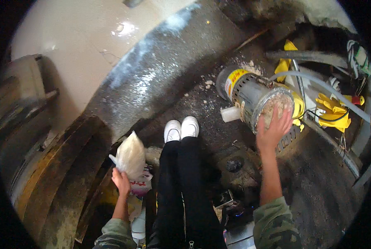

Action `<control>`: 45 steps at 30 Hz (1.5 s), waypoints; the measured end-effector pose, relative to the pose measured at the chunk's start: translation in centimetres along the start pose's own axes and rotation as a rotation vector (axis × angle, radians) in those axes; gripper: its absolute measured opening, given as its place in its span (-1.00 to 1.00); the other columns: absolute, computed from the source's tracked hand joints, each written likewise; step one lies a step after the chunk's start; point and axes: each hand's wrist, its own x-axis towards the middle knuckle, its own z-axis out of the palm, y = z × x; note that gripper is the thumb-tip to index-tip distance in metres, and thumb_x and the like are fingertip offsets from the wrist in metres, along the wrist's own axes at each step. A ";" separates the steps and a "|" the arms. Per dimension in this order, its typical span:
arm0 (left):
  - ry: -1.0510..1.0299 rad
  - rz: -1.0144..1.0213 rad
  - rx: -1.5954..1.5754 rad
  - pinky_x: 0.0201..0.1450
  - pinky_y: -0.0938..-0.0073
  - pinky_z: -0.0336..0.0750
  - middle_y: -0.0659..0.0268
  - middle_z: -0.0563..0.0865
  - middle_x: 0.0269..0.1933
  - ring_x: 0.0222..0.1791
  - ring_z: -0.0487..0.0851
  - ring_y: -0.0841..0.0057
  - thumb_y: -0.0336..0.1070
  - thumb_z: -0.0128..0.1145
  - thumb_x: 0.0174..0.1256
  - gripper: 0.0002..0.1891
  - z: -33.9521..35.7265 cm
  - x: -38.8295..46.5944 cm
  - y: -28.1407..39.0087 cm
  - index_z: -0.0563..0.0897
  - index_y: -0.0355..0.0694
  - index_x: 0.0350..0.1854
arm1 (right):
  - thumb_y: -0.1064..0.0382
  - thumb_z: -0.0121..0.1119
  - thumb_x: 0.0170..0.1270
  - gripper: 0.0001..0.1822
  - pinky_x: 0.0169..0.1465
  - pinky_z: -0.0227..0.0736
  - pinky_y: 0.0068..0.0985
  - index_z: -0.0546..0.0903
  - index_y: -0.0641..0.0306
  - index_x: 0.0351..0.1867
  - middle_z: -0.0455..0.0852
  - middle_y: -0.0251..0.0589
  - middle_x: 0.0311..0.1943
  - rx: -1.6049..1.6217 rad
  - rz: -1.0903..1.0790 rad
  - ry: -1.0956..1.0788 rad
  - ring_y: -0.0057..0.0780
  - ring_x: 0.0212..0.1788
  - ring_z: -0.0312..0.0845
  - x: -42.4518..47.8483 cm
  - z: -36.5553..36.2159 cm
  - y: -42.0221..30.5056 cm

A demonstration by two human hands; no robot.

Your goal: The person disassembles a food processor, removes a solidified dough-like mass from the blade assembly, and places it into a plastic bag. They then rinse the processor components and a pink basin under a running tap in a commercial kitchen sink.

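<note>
In my left hand (121, 182) is a clear plastic bag (131, 155) with a pale filling, gripped near its lower edge and held out to the left of my legs. My right hand (274, 127) lies with spread fingers on pale, crumbly material (274, 105) at the round top of a grey cylindrical machine (251, 90). The machine bears a yellow and red label with writing. A short whitish spout (230, 114) sticks out of its side. Whether my right fingers press into the material, I cannot tell.
Yellow rubber gloves (333, 112) hang at the right by a metal pipe frame (349, 163) and a grey hose (325, 82). Pale crumbs (208, 83) litter the dark floor near the machine. Beyond a wet, curved ledge (148, 71) spreads milky liquid (76, 40). Wooden boards (64, 168) lie left.
</note>
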 end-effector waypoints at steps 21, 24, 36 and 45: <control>-0.184 0.870 -0.184 0.03 0.17 0.40 -0.08 0.55 -0.04 0.01 0.52 0.03 -0.45 0.18 0.10 -0.56 -1.3 22.4 36.2 0.35 -0.22 0.05 | 0.35 0.11 0.11 -0.89 -0.25 0.49 -0.23 0.58 0.24 -0.31 0.65 -0.04 -0.33 0.799 -0.313 0.047 -0.02 -0.29 0.60 16.0 9.4 -20.3; -0.227 0.681 -0.262 -0.03 0.19 0.45 -0.02 0.61 -0.08 -0.05 0.57 0.02 -0.54 0.17 0.06 -0.55 -2.8 22.8 35.7 0.39 -0.10 0.03 | 0.35 0.11 0.08 -0.86 -0.24 0.47 -0.19 0.60 0.18 -0.30 0.65 -0.03 -0.40 0.719 0.226 -0.324 -0.01 -0.28 0.59 17.7 11.3 -13.2; 0.250 0.608 -0.390 -0.10 0.25 0.41 0.07 0.52 -0.22 -0.18 0.52 0.24 -0.33 0.21 0.07 -0.80 -5.3 18.7 36.2 0.55 -0.36 -0.34 | 0.27 0.36 -0.11 -0.70 -0.16 0.43 -0.23 0.51 0.23 -0.34 0.51 -0.08 -0.20 0.930 0.218 -0.191 -0.03 -0.19 0.50 15.0 3.1 -20.2; 0.346 0.376 -0.965 -0.05 0.55 0.36 0.34 0.56 -0.21 -0.19 0.45 0.61 -0.18 -0.03 0.45 -0.75 -10.2 14.1 34.8 0.53 -0.30 -0.14 | 0.25 0.38 -0.05 -0.48 0.22 0.16 -0.15 0.45 0.25 -0.03 0.33 0.02 0.08 0.507 0.618 0.185 0.01 0.12 0.25 3.1 -4.6 -3.0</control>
